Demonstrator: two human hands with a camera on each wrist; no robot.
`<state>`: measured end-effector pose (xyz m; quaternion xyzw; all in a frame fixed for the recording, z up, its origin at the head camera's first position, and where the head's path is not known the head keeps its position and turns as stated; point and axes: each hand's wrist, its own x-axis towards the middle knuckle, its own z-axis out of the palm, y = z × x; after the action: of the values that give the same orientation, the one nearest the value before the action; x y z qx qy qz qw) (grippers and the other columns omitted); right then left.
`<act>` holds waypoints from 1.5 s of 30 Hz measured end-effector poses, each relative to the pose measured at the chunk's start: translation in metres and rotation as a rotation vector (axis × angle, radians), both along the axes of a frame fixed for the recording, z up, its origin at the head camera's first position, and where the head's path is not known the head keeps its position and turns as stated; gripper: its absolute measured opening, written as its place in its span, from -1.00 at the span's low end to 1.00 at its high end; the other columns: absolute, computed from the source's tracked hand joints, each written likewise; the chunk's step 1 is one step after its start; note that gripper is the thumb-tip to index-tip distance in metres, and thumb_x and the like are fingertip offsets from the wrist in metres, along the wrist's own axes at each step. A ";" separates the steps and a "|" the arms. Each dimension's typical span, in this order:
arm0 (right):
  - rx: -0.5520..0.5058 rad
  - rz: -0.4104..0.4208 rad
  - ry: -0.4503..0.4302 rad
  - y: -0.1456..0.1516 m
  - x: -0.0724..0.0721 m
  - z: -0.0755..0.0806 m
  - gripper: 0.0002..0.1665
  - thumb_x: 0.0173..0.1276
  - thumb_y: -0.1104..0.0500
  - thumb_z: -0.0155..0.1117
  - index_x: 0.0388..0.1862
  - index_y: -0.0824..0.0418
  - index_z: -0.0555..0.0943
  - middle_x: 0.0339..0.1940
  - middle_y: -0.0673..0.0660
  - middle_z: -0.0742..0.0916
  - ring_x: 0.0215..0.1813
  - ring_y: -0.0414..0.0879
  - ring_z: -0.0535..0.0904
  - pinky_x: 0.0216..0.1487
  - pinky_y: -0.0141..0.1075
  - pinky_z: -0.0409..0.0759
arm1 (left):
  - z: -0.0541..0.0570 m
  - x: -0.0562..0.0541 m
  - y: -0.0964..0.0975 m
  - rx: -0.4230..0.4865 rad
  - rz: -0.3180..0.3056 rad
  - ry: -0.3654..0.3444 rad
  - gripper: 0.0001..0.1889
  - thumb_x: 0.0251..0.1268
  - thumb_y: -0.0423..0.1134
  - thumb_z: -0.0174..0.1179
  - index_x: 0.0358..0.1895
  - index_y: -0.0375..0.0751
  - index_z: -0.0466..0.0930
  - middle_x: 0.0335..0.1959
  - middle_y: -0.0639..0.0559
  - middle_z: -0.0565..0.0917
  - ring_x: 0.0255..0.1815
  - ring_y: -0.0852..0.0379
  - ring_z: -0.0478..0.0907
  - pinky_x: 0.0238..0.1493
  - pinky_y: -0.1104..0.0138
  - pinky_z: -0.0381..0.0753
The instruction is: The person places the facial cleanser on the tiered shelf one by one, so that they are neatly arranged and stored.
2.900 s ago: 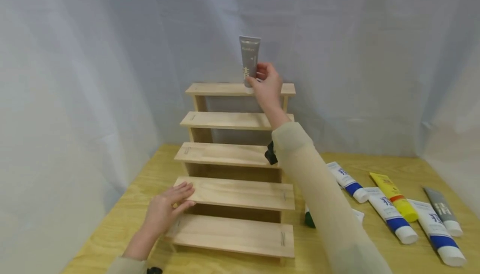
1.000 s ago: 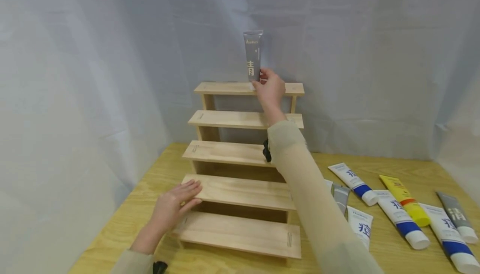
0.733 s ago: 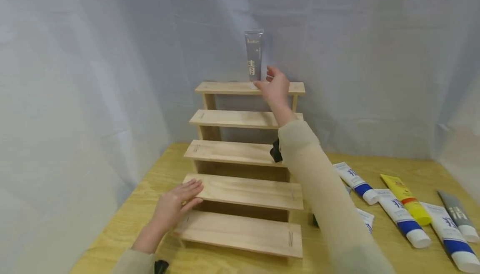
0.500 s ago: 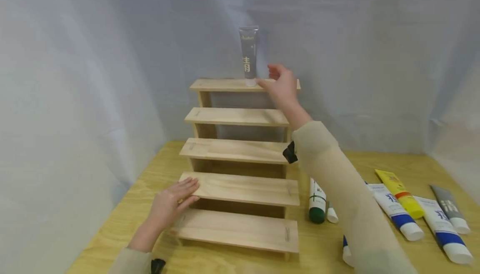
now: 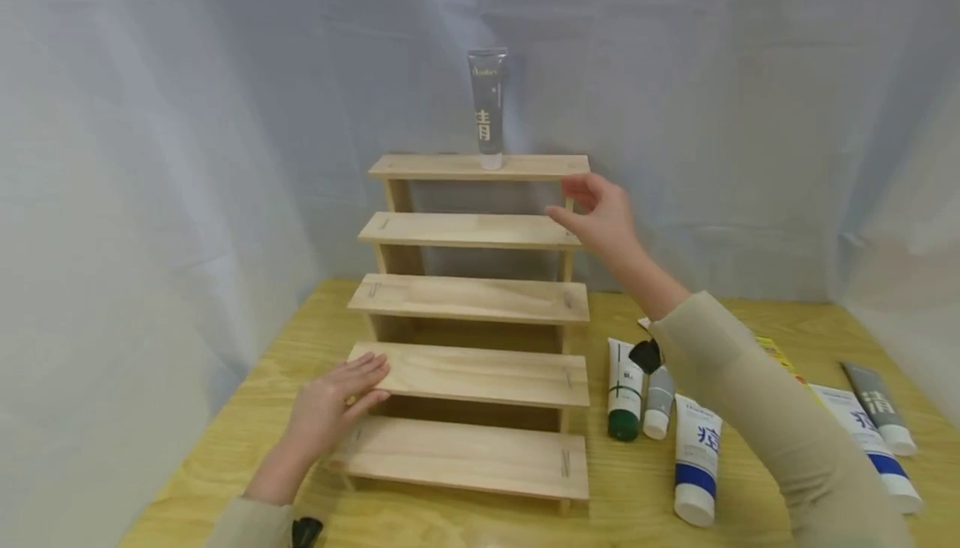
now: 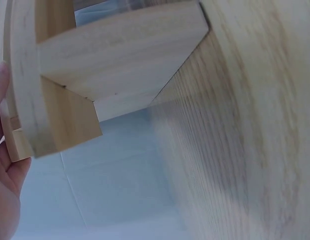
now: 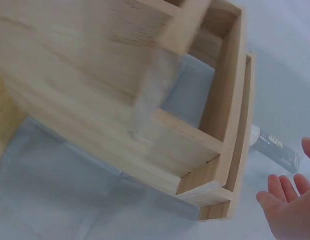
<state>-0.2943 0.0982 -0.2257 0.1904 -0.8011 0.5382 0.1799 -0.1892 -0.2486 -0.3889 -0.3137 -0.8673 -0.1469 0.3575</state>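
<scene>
One grey tube is standing cap-down on the top step of the wooden riser in the head view, while the right hand is hovering empty with loose fingers beside the second step and the left hand is lying flat on a lower step; several tubes are lying on the table, so most of the stocking looks undone. The left wrist view is showing only that palm against the riser's edge. The right wrist view is showing relaxed fingers apart from the riser, the tube beyond.

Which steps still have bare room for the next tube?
The four steps below the grey tube are bare; the left hand rests on the fourth step's left end. Crowded: the table right of the rack, with lying tubes.
</scene>
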 end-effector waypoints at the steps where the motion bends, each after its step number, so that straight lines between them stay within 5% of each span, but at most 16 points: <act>1: 0.000 0.008 0.008 0.004 0.004 -0.005 -0.48 0.10 0.24 0.32 0.04 0.38 0.44 0.03 0.24 0.55 0.10 -0.01 0.43 0.17 -0.25 0.36 | 0.000 0.001 0.000 -0.001 0.000 -0.001 -0.52 0.13 0.09 0.03 -0.19 -0.30 0.62 -0.12 -0.12 0.60 -0.12 -0.04 0.56 -0.17 0.09 0.54; 10: 0.031 0.034 0.039 0.028 0.036 -0.040 -0.56 0.11 0.28 0.31 -0.05 0.45 0.46 -0.05 0.33 0.57 0.07 0.10 0.46 0.14 -0.20 0.40 | -0.001 0.002 0.000 0.003 -0.003 0.003 -0.51 0.13 0.10 0.03 -0.20 -0.30 0.63 -0.14 -0.11 0.60 -0.14 -0.03 0.56 -0.17 0.08 0.54; 18: 0.094 -0.006 -0.008 0.046 0.048 -0.069 -0.60 0.12 0.26 0.30 -0.09 0.44 0.48 -0.09 0.31 0.59 0.04 0.10 0.47 0.14 -0.17 0.40 | 0.001 0.002 0.000 0.008 0.001 0.015 -0.47 0.15 0.14 -0.03 -0.22 -0.30 0.63 -0.15 -0.12 0.61 -0.16 -0.05 0.57 -0.19 0.06 0.55; 33: 0.278 -0.105 -0.184 0.090 0.057 -0.130 -0.51 0.13 0.13 0.31 -0.06 0.43 0.48 -0.10 0.34 0.59 -0.02 0.16 0.49 0.03 -0.05 0.47 | 0.000 0.002 0.000 -0.002 0.005 0.016 -0.48 0.15 0.13 -0.01 -0.22 -0.30 0.63 -0.15 -0.13 0.61 -0.17 -0.05 0.57 -0.21 0.08 0.56; 45: 0.425 -0.163 -0.370 0.108 0.071 -0.155 -0.42 0.13 -0.03 0.27 -0.03 0.38 0.48 -0.09 0.32 0.59 -0.06 0.16 0.48 -0.09 -0.03 0.52 | 0.003 0.004 -0.002 -0.001 0.007 0.006 -0.53 0.11 0.07 0.06 -0.20 -0.31 0.63 -0.14 -0.11 0.61 -0.15 -0.04 0.57 -0.23 0.10 0.57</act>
<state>-0.2229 0.2059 -0.3808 0.0575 -0.9278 0.3674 0.0297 -0.1852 -0.2501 -0.3864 -0.3112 -0.8674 -0.1442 0.3604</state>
